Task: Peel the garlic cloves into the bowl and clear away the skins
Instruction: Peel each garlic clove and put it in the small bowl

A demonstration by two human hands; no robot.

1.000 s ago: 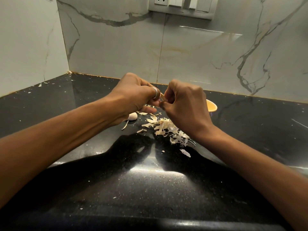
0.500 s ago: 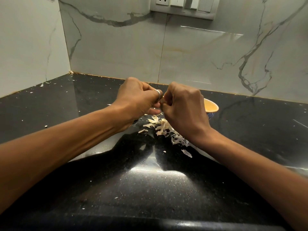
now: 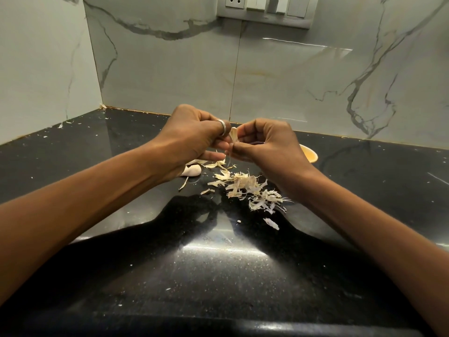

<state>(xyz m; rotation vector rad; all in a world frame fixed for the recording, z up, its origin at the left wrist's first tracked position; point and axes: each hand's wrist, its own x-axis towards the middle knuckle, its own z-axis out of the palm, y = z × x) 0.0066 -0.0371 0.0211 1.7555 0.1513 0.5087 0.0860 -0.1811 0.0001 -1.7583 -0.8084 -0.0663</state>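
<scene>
Head view: the hands ease apart and the garlic clove (image 3: 234, 136) now shows. Left hand (image 3: 194, 139) and right hand (image 3: 264, 144) both pinch it with curled fingers, so the skin is loosening. The bowl (image 3: 309, 154) waits behind, above the skins (image 3: 245, 188).
</scene>
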